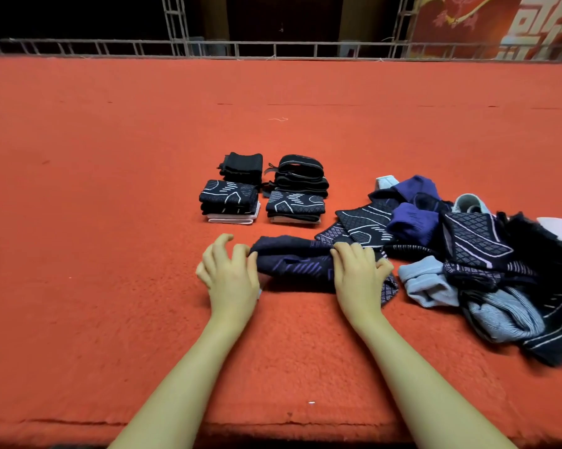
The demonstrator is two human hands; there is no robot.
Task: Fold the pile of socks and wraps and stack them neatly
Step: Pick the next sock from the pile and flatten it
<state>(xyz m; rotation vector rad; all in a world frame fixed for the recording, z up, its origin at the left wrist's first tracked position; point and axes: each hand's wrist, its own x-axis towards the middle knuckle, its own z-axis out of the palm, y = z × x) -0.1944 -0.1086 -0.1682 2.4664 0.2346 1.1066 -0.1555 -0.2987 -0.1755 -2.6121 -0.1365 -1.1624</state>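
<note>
A dark navy sock with purple markings (292, 262) lies folded lengthwise on the red carpet in front of me. My left hand (229, 270) pinches its left end with curled fingers. My right hand (359, 270) rests on its right part, fingers bent over the fabric and thumb out to the right. Behind the sock stand several folded stacks: a patterned one (229, 200), a second patterned one (295, 205), a plain black one (242, 166) and a black wrap stack (300, 175). A loose pile of socks and wraps (480, 254) spreads to the right.
The red carpet (111, 222) covers a wide platform whose front edge runs just below my forearms. A metal truss rail (273, 48) lines the far edge, with a red banner (499, 24) at the back right. A pale sheet (561, 226) pokes out behind the pile.
</note>
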